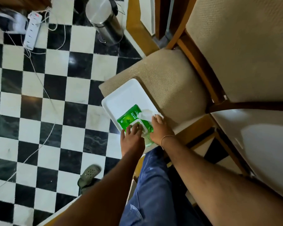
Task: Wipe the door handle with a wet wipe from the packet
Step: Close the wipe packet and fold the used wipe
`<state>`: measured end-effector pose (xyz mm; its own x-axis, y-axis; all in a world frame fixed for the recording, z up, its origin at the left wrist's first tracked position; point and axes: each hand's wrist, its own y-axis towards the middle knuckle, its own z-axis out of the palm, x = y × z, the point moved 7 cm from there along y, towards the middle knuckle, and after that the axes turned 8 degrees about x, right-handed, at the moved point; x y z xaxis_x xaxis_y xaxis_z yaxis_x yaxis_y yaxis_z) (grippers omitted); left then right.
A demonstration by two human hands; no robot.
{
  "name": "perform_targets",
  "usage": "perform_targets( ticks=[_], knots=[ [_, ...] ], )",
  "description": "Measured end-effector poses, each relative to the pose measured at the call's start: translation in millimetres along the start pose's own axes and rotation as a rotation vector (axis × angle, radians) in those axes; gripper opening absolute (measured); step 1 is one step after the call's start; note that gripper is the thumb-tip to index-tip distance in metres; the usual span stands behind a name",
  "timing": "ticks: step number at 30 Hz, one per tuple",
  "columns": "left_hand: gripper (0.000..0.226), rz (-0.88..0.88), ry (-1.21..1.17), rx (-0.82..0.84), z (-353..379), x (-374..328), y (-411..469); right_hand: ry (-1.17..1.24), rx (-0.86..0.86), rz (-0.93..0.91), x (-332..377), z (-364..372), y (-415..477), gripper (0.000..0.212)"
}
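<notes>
A green wet wipe packet (129, 115) lies on a white tray (126, 93) that rests on the seat of a beige cushioned chair (167, 79). Its white flip lid (145, 112) stands open. My left hand (131, 136) presses down on the packet at its white opening frame. My right hand (159, 128) pinches a white wet wipe (158, 114) that comes out of the packet toward the right. No door handle is in view.
A steel pedal bin (104, 20) stands on the black-and-white checkered floor (39, 95). A white power strip (32, 30) with trailing cables lies at far left. A second beige chair (252, 144) is at right. My foot in a grey clog (89, 175) is below.
</notes>
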<state>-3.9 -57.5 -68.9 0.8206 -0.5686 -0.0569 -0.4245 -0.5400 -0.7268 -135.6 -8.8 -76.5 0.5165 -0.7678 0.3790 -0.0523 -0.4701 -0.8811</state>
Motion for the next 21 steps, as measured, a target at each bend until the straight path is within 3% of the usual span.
perform_targets(
  ticks=[5,10,14,18,21],
  knots=[
    [0.049,0.001,0.165,0.067,-12,-17,19,-0.018,-0.079,-0.01,4,-3,2,0.062],
    [0.037,-0.031,0.285,0.116,-51,-39,25,0.294,-0.322,-0.006,-5,-32,-42,0.034],
    [0.033,0.195,0.354,0.071,-85,-94,-29,0.543,-0.51,-0.002,-51,-41,-135,0.032],
    [0.035,0.397,0.369,0.07,-104,-175,-100,0.684,-0.541,0.039,-93,-35,-228,0.037],
    [0.043,0.537,0.431,0.089,-106,-232,-157,0.831,-0.657,0.07,-131,-27,-299,0.034]
  ],
)
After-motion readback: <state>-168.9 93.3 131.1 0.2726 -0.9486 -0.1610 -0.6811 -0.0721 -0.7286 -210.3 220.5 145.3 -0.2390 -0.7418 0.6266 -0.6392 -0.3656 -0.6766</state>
